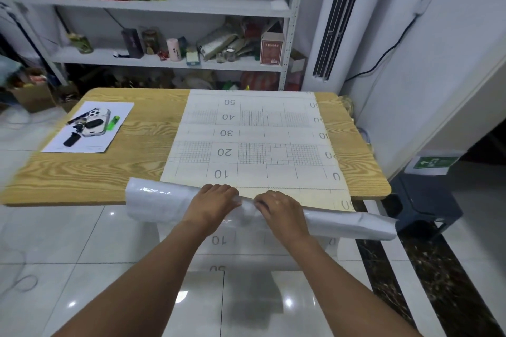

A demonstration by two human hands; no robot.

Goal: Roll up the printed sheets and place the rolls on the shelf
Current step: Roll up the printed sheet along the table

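Roll (342, 220) lies left-right along near edge of table (95, 172).

Wood-grain table (82, 172) on glossy white tile floor (54, 241) — white metal shelf (191, 7) behind, tall air conditioner (356, 35) beside, white walls (451, 49).

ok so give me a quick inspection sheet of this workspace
surface: wooden table
job's things: printed sheet flat on it, near end curled into a loose roll
clutter: phone, green lighter, black gadgets on a white paper, far left
hands: left hand and right hand both grip the roll
cables: black cable down the right wall
surroundings: stocked white shelf behind, glossy tiled floor
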